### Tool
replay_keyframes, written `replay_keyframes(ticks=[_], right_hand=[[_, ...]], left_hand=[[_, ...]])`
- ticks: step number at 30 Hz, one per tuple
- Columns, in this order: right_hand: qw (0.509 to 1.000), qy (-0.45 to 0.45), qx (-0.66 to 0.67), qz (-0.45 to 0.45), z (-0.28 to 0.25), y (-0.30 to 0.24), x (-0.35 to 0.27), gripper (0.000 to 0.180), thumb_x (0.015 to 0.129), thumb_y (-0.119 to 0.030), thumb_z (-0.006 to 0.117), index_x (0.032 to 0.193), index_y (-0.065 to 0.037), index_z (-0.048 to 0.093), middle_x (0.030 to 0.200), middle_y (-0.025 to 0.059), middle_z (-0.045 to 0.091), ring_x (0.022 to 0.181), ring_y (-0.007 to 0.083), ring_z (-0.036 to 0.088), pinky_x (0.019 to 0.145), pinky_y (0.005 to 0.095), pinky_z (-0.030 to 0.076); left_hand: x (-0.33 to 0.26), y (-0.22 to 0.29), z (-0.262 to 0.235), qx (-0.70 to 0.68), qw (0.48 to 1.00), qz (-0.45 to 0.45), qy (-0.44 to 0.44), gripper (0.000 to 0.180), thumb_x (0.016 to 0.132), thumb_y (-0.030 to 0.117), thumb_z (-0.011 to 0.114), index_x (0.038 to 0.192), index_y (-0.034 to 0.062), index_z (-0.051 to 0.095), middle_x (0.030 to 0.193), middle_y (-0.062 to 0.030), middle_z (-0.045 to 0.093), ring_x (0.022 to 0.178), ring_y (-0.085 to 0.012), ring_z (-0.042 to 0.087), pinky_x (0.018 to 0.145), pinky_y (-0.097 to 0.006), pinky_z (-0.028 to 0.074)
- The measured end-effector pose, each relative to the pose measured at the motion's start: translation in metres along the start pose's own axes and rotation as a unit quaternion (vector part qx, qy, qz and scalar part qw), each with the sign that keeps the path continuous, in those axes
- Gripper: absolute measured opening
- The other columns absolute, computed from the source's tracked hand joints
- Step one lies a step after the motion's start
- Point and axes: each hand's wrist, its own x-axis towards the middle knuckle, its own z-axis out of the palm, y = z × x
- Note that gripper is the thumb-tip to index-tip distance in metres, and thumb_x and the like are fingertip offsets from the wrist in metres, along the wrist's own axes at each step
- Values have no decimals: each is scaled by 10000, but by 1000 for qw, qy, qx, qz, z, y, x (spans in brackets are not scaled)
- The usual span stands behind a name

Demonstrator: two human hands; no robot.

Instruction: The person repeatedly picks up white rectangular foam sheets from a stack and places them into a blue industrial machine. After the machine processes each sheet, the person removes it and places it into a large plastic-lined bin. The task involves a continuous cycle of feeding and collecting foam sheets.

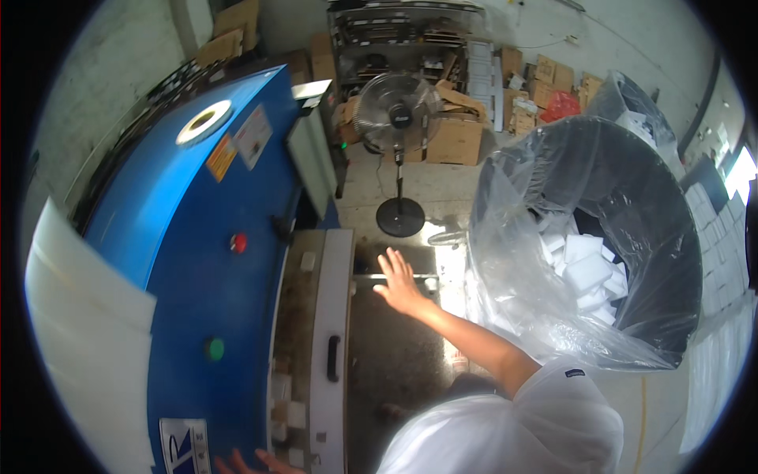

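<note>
The right hand (399,283) reaches forward with its fingers spread and holds nothing; the palm faces down over a metal bar (395,277) beside the blue machine (197,237), and whether it touches the bar cannot be told. Only the fingertips of the left hand (253,461) show at the lower edge, lying against the machine's front near a label; their grip cannot be told. A red button (238,242) and a green button (214,348) sit on the machine's face. To the right stands a large bin lined with a clear plastic bag (513,261), holding white foam pieces (588,272). A standing fan (397,118) is farther back.
</note>
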Motion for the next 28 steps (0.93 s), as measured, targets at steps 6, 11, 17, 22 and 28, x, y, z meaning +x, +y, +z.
replay_keyframes(ticks=[6,11,17,22,28], right_hand=[[996,25,-67,49,-98,189,82,761,848,-236,710,1479,-20,343,1526,269,299,1457,440,187,1178,509,203],[914,-19,-405,-13,-147,386,83,656,842,-165,603,1448,-3,410,1563,216,278,1502,338,120,1187,566,134],[885,11,-464,45,-261,483,87,555,877,-197,500,1394,6,469,1561,110,333,1501,235,167,1181,557,174],[898,27,-417,139,-376,533,93,449,824,-193,575,1235,-12,576,1463,116,441,1419,251,303,1089,594,281],[905,59,-411,88,-348,533,127,610,739,-242,659,1289,0,552,1429,127,468,1378,272,345,1040,631,308]], left_hand=[[-28,121,96,-126,970,9,-206,351,943,261,631,1170,-6,618,1352,-249,473,1213,-419,484,1031,-507,400],[-72,267,162,-232,914,10,-333,496,996,300,551,1376,-10,473,1513,-225,284,1323,-389,404,1014,-465,406],[-78,352,212,-244,870,75,-421,471,885,100,654,1313,-13,491,1505,-218,280,1308,-410,421,1057,-472,397],[-74,370,223,-171,893,43,-415,477,897,96,656,1327,-2,472,1514,-183,271,1291,-350,428,965,-408,440],[-84,375,250,-122,859,19,-496,645,824,126,748,1368,3,424,1518,-237,239,1344,-424,378,1072,-489,380]])
